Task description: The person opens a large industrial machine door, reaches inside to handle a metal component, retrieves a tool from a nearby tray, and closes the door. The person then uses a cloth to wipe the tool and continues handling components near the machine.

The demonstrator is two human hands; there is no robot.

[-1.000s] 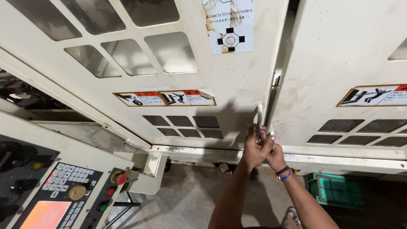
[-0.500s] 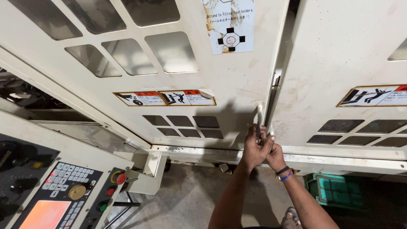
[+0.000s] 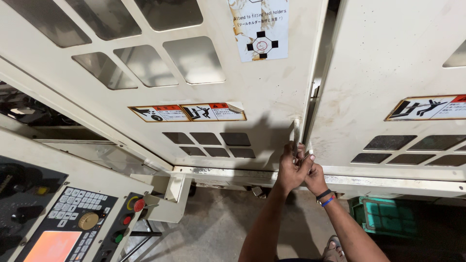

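At the door seam, left hand and right hand gripping handle

A machine shop or factory floor, seen close against a large enclosed machine tool.

Cream sheet-metal sliding doors with small windows fill the upper frame, bearing hazard pictogram stickers. At lower left sits a control panel with keypad, dial, coloured push-buttons and an orange screen; bare concrete floor shows at bottom centre.
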